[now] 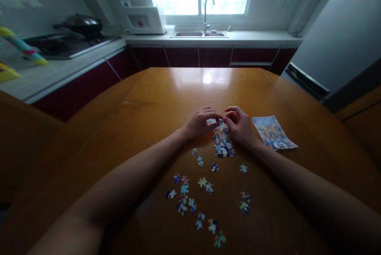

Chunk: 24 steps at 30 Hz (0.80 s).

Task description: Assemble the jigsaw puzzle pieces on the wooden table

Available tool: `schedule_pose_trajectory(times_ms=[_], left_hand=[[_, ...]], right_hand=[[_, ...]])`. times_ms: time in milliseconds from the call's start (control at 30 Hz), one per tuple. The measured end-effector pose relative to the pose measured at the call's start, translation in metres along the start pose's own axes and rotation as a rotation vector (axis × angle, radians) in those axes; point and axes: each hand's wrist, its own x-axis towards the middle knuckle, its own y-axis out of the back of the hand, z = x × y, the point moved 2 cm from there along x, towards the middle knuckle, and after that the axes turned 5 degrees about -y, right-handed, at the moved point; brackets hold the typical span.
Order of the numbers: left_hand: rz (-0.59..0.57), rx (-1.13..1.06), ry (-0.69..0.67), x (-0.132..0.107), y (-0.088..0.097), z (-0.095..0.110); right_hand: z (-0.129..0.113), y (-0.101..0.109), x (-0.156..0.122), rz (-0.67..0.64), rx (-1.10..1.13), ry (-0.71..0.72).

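Note:
A partly assembled jigsaw puzzle point(224, 140) lies on the wooden table in front of me, a narrow upright strip of colourful cartoon print. My left hand point(204, 122) curls over its upper left corner, thumb and forefinger closed around the edge, where a pale bit of puzzle shows between them. At the upper right edge, my right hand point(239, 124) has thumb and forefinger pinched together; whatever they hold is too small to make out. The fingertips of both hands almost meet. Below the strip are loose puzzle pieces, including a yellow piece point(202, 182) and a light blue piece point(184, 189).
A printed picture sheet point(274, 132) lies right of my right hand. More puzzle pieces point(244, 203) are scattered near my right forearm. Past the table point(166, 88) stand a counter with a sink point(187, 34), a microwave point(143, 20) and a black pan point(81, 24).

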Motion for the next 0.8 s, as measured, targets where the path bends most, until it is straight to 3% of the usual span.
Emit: schedule_pose_trajectory(times_ms=[467,800], left_hand=[[-0.122,0.107,-0.035,0.0,0.005,0.011],[-0.052,0.132,0.011,0.011,0.038,-0.007]], right_hand=[[-0.004,-0.001,-0.001,-0.025,0.053,-0.082],[-0.002,-0.002,0.002,0.04,0.014,-0.103]])
